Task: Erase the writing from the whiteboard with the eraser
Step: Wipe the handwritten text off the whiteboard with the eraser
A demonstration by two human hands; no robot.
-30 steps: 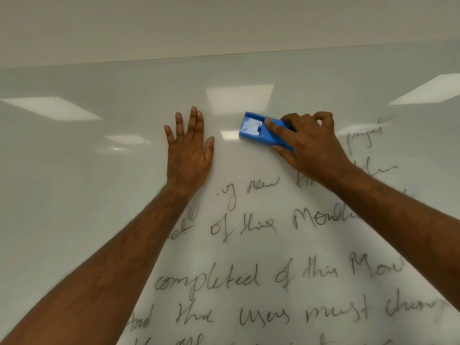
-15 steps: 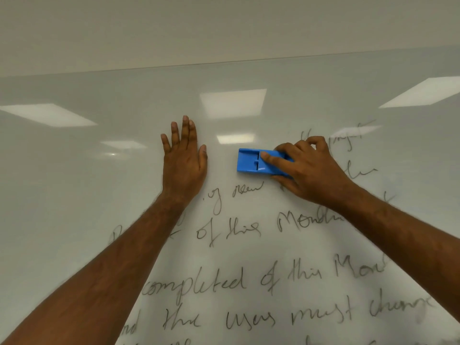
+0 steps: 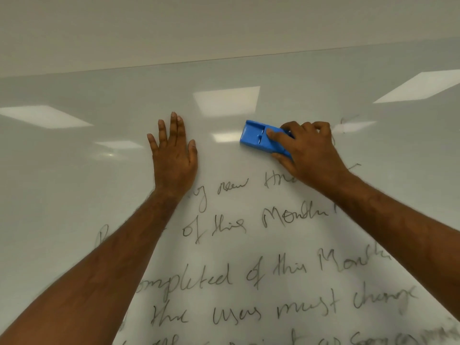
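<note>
R hand [image 3: 313, 153]: fingers curled round blue eraser [image 3: 258, 136], pressed on whiteboard [image 3: 74, 170] above writing [image 3: 231, 277].
L hand [image 3: 174, 158]: flat on board, fingers straight, left of eraser, apart.

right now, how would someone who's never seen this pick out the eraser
Look at the big glossy whiteboard, above the top line of handwriting. The eraser lies flat against the board, gripped by the right hand. It is the only bright blue thing here, a small plastic block.
</note>
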